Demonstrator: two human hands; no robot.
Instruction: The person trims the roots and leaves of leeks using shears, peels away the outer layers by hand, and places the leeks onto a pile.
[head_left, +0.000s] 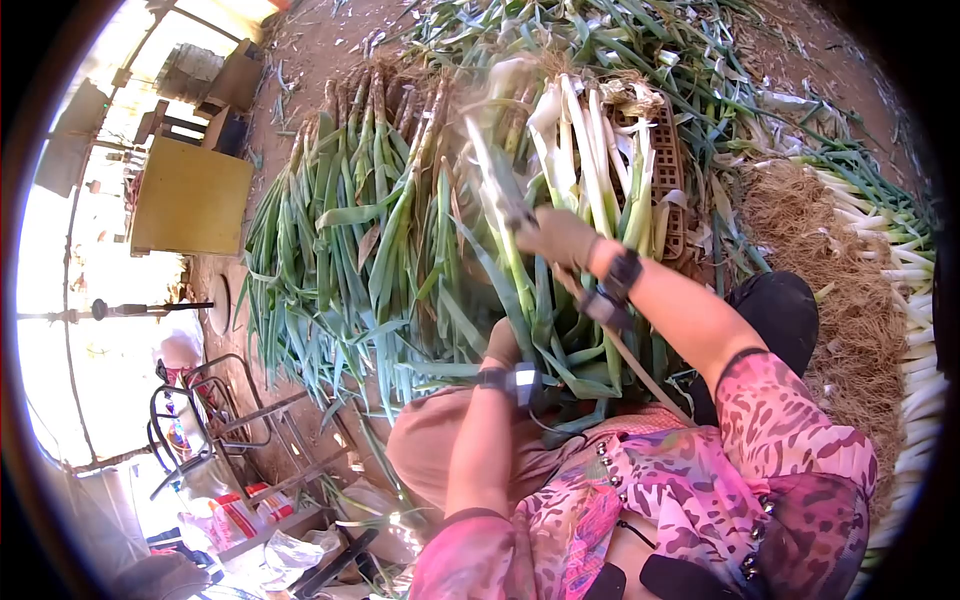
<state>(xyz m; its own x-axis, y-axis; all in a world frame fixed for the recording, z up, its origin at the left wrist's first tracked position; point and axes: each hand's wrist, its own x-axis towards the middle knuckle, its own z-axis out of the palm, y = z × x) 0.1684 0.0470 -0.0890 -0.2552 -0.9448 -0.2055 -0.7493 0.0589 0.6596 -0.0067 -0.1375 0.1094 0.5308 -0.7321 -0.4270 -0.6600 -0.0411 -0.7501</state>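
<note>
My right hand point(555, 240), gloved and with a black watch on the wrist, is closed on what looks like an air blow gun point(515, 208), smeared by motion. A thin hose point(645, 375) runs from it toward my lap. Just beyond its tip is a leek point(490, 165) with a blurred pale stem. My left hand point(503, 345), also gloved, is closed around the leek's green leaves low down, its fingers partly hidden. Cleaned white leeks point(585, 150) lie to the right. Unpeeled leeks point(350, 220) with brown root ends are piled to the left.
A brown plastic crate point(667, 180) stands behind the white leeks. Leaf scraps point(620, 45) cover the ground ahead. Along the right runs a long row of leeks point(915, 330) with roots point(850, 300) bunched inward. A metal frame point(225, 410) and a yellow board point(190, 200) stand left.
</note>
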